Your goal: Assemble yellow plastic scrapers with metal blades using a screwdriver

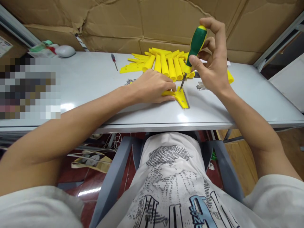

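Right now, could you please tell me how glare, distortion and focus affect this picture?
Head view: glare on the white tabletop, including a bright spot nearer the wearer than the yellow piece; head view: wide-angle stretch, the sleeves looming large at the lower corners; head view: the left hand and screwdriver look fairly sharp, but fine screw detail is too small to judge.

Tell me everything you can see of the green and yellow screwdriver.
The screwdriver has a thick green handle with yellow ends, plastic or rubbery in look, and a slim metal shaft. It is tilted, handle up, leaning toward the person's right. The right hand holds it, a fingertip at the top and the thumb against the side; its tip meets a yellow piece.
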### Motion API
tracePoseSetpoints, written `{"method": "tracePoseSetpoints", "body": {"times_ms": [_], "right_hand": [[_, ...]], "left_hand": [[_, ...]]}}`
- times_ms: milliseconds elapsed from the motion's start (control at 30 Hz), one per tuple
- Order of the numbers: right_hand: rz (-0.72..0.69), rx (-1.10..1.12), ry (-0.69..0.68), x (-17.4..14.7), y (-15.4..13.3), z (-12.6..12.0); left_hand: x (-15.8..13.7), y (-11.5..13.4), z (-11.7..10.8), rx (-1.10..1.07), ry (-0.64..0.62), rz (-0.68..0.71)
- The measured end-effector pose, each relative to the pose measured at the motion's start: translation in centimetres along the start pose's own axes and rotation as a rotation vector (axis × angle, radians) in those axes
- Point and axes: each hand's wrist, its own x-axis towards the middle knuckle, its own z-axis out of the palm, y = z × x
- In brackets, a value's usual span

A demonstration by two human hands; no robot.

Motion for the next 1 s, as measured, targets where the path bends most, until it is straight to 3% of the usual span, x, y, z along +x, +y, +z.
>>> {"method": "tracePoseSetpoints", "body": {"times_ms": [200, 467, 633, 833, 1000], "right_hand": [[0.041, -0.061, -0.019, -0.3, -0.2, 0.2], [0.363, -0.155, -0.137, 1.1, -6.4, -0.8], [0.339, -0.109, -0.162, 1.3, -5.8, -0.7], [0.195, 0.104, -0.316, 1.0, -3.2, -1.3], [0.148, 0.033, -0.327, 1.0, -3.0, -1.5]], "left_hand": [[-0.1, -0.1, 0.0, 0.004, -0.021, 0.004], [0.3, 1.0, -1.2, -0.054, -0.112, -0.113], [0.5, 1.1, -1.4, -0.076, -0.120, -0.137], [0.3, 0.8, -1.1, -0.043, -0.110, -0.102], [0.3, 0.9, -1.2, -0.011, -0.111, -0.094]]}}
